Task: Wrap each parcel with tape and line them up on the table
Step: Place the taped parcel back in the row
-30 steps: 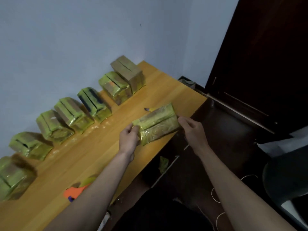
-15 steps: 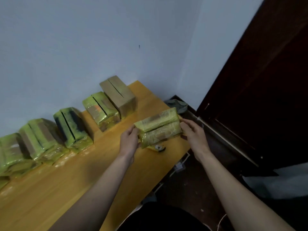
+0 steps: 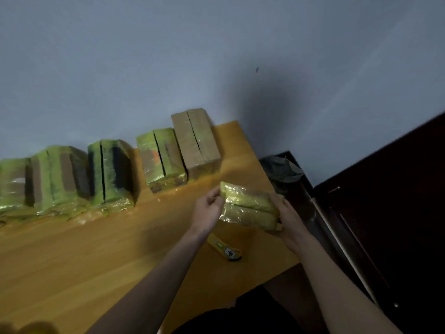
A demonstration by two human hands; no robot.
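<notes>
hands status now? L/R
Left hand: grips the parcel's left end.
Right hand: grips its right end, fingers curled around it.

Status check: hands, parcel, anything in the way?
Left hand and right hand grip wrapped parcel above table. Cutter lies below it.

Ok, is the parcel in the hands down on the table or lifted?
Lifted: the parcel is gripped at its ends by left hand and right hand, above the table.
</notes>
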